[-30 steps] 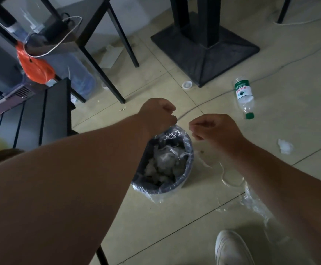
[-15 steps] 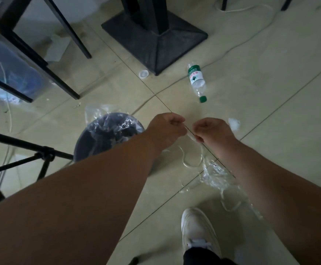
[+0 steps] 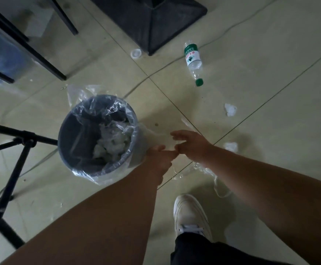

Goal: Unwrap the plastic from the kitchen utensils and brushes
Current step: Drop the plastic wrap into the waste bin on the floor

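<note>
Head view is dim, and motion smears both hands. Left hand (image 3: 160, 156) and right hand (image 3: 191, 145) meet at the fingertips just right of the bin (image 3: 96, 135); whether either grip is clamped on anything cannot be told. Clear plastic wrap (image 3: 201, 169) lies crumpled on the floor (image 3: 270, 92), partly hidden under the right wrist. Utensils and brushes cannot be made out. Beyond the hands a water bottle (image 3: 193, 61) lies on the tiles beside a black pedestal base (image 3: 152, 20), cut off at the top. Tripod legs (image 3: 12, 169) stand left of the bin.
</note>
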